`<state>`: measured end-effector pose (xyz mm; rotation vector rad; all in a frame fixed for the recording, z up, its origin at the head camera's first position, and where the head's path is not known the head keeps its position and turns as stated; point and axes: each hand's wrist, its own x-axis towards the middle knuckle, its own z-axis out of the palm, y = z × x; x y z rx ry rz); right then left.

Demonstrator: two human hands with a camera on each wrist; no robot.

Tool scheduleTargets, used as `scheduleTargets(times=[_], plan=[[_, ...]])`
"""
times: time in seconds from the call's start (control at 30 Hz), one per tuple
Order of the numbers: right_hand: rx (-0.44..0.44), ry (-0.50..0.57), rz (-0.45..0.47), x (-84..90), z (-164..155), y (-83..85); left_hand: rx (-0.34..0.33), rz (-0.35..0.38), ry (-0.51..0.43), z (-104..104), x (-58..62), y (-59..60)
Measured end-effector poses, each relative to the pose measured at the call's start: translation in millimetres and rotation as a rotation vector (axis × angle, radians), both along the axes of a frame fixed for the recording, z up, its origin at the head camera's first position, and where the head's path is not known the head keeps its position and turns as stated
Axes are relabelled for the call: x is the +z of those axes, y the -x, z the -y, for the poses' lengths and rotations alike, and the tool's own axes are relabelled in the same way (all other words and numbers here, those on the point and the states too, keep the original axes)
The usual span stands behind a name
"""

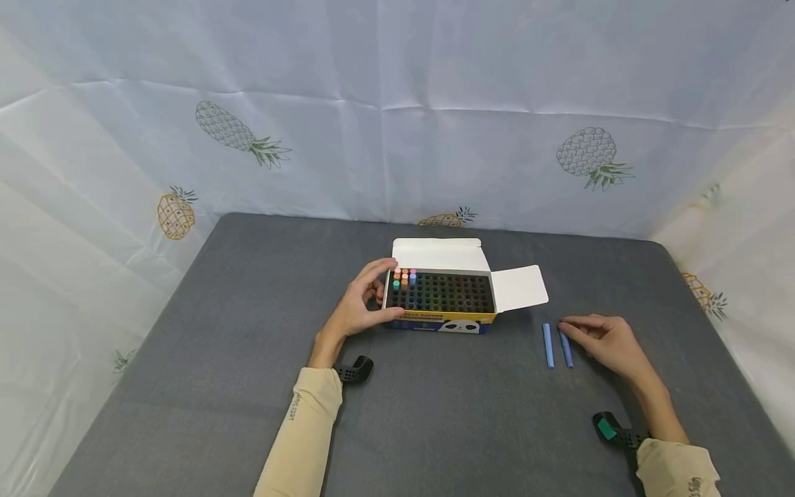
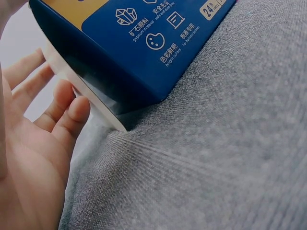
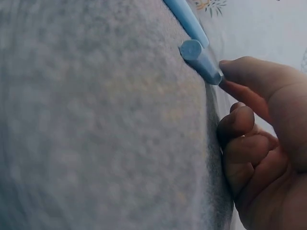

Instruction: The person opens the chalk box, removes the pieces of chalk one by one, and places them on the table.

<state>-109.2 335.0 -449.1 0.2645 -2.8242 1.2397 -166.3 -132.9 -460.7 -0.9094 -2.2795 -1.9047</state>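
An open box of chalk (image 1: 428,317), blue and yellow with a panda on its front, stands on the table. My left hand (image 1: 354,304) grips its left end, thumb at the front and fingers toward the back. Several chalk sticks (image 1: 405,277) in orange, pink, blue and green stand in the left holes of its dark insert. To the right of the box, two blue chalk sticks lie side by side. My right hand (image 1: 611,343) pinches the far end of the right chalk stick (image 3: 204,64) between thumb and forefinger. The left chalk stick (image 1: 548,345) lies untouched.
The box's white lid (image 1: 439,254) stands up at the back, and a white side flap (image 1: 520,288) sticks out to the right. Dark grey cloth covers the table (image 1: 447,414). A white curtain with pineapples (image 1: 397,159) hangs behind and at both sides.
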Motion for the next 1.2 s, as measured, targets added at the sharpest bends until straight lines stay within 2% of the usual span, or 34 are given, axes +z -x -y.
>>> scheduleTargets(times=[0.13, 0.37, 0.47, 0.63, 0.7, 0.77, 0.9, 1.0, 1.2], plan=[[-0.018, 0.024, -0.036, 4.2, 0, 0.0, -0.002, -0.005, -0.006, 0, -1.0, 0.6], [-0.112, 0.107, -0.111, 19.8, 6, -0.8, 0.017, 0.008, 0.02, -2, 0.2, 1.0], [-0.148, 0.147, -0.16, 28.1, 12, 1.1, 0.018, 0.016, 0.032, -3, 1.3, 1.3], [-0.162, 0.238, -0.27, 43.0, 22, 5.9, 0.019, 0.015, 0.042, -3, 3.1, 0.4], [-0.15, 0.287, -0.319, 50.0, 29, 8.6, 0.018, 0.006, 0.039, -2, 3.1, 0.0], [-0.105, 0.381, -0.36, 56.3, 36, 12.2, 0.012, 0.002, 0.025, -1, 2.0, 0.3], [-0.004, 0.533, -0.391, 70.0, 54, 18.6, 0.0, -0.001, 0.004, 1, -0.5, 1.4], [0.023, 0.537, -0.39, 81.5, 72, 21.0, 0.0, 0.001, 0.001, 1, -1.6, 1.6], [0.04, 0.452, -0.394, 95.8, 110, 27.3, -0.002, -0.001, 0.001, 0, -1.1, 1.2]])
